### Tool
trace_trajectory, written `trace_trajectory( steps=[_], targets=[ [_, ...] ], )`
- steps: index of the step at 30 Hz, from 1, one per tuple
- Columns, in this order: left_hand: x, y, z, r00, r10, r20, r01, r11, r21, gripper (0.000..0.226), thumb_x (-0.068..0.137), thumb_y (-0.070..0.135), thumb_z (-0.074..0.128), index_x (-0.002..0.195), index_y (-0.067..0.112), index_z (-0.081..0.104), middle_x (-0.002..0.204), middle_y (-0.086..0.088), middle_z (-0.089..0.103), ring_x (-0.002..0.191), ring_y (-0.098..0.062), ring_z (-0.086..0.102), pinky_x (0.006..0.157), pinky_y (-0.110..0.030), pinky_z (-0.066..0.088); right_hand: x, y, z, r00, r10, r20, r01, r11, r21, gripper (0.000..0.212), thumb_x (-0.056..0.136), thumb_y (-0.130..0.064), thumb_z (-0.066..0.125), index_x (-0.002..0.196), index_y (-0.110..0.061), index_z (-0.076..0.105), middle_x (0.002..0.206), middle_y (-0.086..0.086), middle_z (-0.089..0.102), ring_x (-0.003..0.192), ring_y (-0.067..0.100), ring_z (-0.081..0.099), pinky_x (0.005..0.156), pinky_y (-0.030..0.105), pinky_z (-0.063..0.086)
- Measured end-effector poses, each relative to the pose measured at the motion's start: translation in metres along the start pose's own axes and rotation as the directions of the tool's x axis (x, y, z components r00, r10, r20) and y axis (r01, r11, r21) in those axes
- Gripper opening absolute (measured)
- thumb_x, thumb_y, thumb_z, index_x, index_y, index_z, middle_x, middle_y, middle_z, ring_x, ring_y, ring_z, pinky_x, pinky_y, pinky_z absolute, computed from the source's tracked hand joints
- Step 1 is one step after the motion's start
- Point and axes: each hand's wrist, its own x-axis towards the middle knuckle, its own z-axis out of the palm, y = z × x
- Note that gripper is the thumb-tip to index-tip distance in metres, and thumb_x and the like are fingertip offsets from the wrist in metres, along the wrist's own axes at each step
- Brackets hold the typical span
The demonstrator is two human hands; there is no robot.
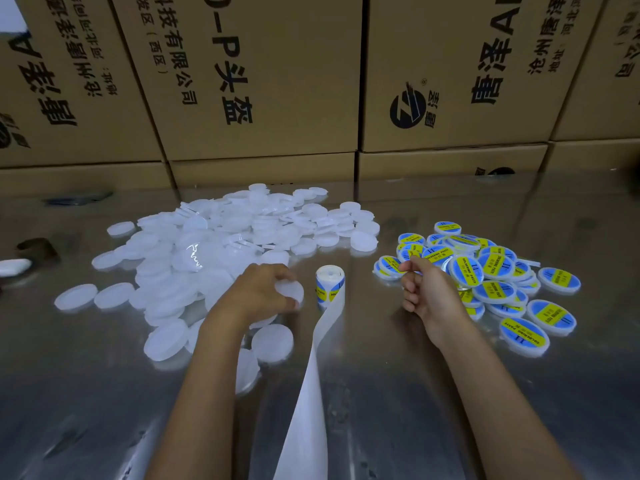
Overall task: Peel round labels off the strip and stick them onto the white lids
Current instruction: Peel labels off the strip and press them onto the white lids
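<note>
A big heap of plain white lids [221,237] covers the left half of the shiny metal table [398,393]. My left hand [263,289] grips one white lid [292,292] at the heap's near edge. Just right of it stands the label roll [329,284] with blue-and-yellow round labels, and its empty white backing strip [311,393] trails toward me. My right hand [424,289] hovers with curled fingers at the left edge of the pile of labelled lids [491,282]. Whether its fingertips hold anything is unclear.
Stacked cardboard boxes [263,81] with printed text wall off the back of the table. A dark roll [34,249] and a white object [14,266] lie at the far left edge. Bare metal surface lies in front between my forearms.
</note>
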Motion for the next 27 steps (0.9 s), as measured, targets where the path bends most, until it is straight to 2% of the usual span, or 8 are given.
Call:
trace_trajectory(
  steps=[2, 5, 8, 12, 16, 21, 25, 27],
  targets=[
    [0.001, 0.000, 0.002, 1.000, 0.008, -0.001, -0.008, 1.000, 0.026, 0.050, 0.081, 0.029, 0.082, 0.127, 0.030, 0.063, 0.135, 0.001, 0.057, 0.123, -0.021, 0.052, 0.100, -0.031, 0.044, 0.000, 0.000, 0.002, 1.000, -0.005, 0.000, 0.005, 1.000, -0.031, 0.025, 0.100, -0.022, 0.043, 0.079, -0.014, 0.053, 0.052, -0.002, 0.034, 0.041, 0.011, 0.025, 0.042, 0.025, 0.024],
    [-0.002, 0.004, 0.001, 0.992, 0.052, -0.112, -0.056, 0.998, -0.035, 0.054, 0.079, 0.029, 0.083, 0.129, 0.030, 0.063, 0.129, 0.002, 0.062, 0.119, -0.021, 0.054, 0.094, -0.030, 0.045, -0.002, 0.002, 0.004, 1.000, -0.022, -0.009, 0.021, 0.996, -0.083, 0.023, 0.099, -0.024, 0.048, 0.079, -0.014, 0.054, 0.055, 0.000, 0.036, 0.044, 0.013, 0.026, 0.043, 0.026, 0.024],
    [-0.007, 0.015, 0.001, 0.942, 0.139, -0.305, -0.207, 0.957, -0.204, 0.055, 0.077, 0.031, 0.084, 0.127, 0.033, 0.063, 0.119, 0.011, 0.062, 0.107, -0.010, 0.055, 0.079, -0.013, 0.041, -0.006, 0.002, 0.012, 0.998, -0.056, 0.017, 0.058, 0.991, -0.117, 0.022, 0.096, -0.029, 0.056, 0.079, -0.015, 0.058, 0.056, 0.001, 0.039, 0.045, 0.013, 0.028, 0.044, 0.025, 0.025],
    [-0.014, 0.043, 0.008, 0.894, 0.210, -0.397, -0.373, 0.839, -0.396, 0.059, 0.073, 0.026, 0.088, 0.125, 0.036, 0.064, 0.112, 0.020, 0.063, 0.097, 0.000, 0.055, 0.070, -0.005, 0.040, -0.022, 0.003, 0.031, 0.969, -0.171, 0.180, 0.202, 0.965, -0.169, 0.031, 0.091, -0.045, 0.064, 0.079, -0.017, 0.070, 0.057, -0.001, 0.054, 0.044, 0.011, 0.041, 0.043, 0.023, 0.031],
    [-0.017, 0.058, 0.020, 0.861, 0.332, -0.385, -0.476, 0.793, -0.380, 0.063, 0.074, 0.016, 0.085, 0.131, 0.031, 0.063, 0.116, 0.016, 0.061, 0.095, 0.002, 0.053, 0.072, -0.009, 0.039, -0.034, 0.009, 0.044, 0.884, -0.316, 0.344, 0.384, 0.911, -0.149, 0.027, 0.095, -0.035, 0.063, 0.078, -0.015, 0.069, 0.058, -0.006, 0.060, 0.051, 0.010, 0.049, 0.046, 0.022, 0.037],
    [-0.017, 0.055, 0.015, 0.948, 0.290, -0.132, -0.313, 0.765, -0.563, 0.054, 0.082, 0.011, 0.077, 0.129, 0.034, 0.063, 0.119, 0.013, 0.065, 0.106, -0.002, 0.060, 0.077, -0.010, 0.050, -0.033, 0.010, 0.044, 0.870, -0.305, 0.388, 0.392, 0.905, -0.168, 0.024, 0.099, -0.024, 0.057, 0.081, -0.014, 0.070, 0.063, -0.003, 0.063, 0.056, 0.011, 0.052, 0.047, 0.027, 0.036],
    [-0.018, 0.054, 0.012, 0.969, 0.212, -0.123, -0.232, 0.628, -0.743, 0.023, 0.094, 0.010, 0.063, 0.109, 0.022, 0.076, 0.105, 0.004, 0.076, 0.092, -0.009, 0.068, 0.077, -0.022, 0.055, -0.033, 0.012, 0.043, 0.866, -0.301, 0.400, 0.411, 0.883, -0.226, 0.018, 0.097, -0.025, 0.061, 0.090, -0.013, 0.072, 0.072, 0.003, 0.070, 0.056, 0.010, 0.052, 0.047, 0.020, 0.036],
    [-0.016, 0.053, 0.011, 0.980, 0.132, -0.152, -0.201, 0.589, -0.783, 0.016, 0.095, 0.013, 0.064, 0.103, 0.019, 0.077, 0.100, -0.003, 0.077, 0.083, -0.016, 0.069, 0.077, -0.030, 0.055, -0.033, 0.011, 0.046, 0.880, -0.346, 0.326, 0.427, 0.877, -0.221, 0.011, 0.094, -0.024, 0.066, 0.089, -0.015, 0.069, 0.069, 0.002, 0.070, 0.053, 0.007, 0.053, 0.047, 0.013, 0.038]
  ],
)
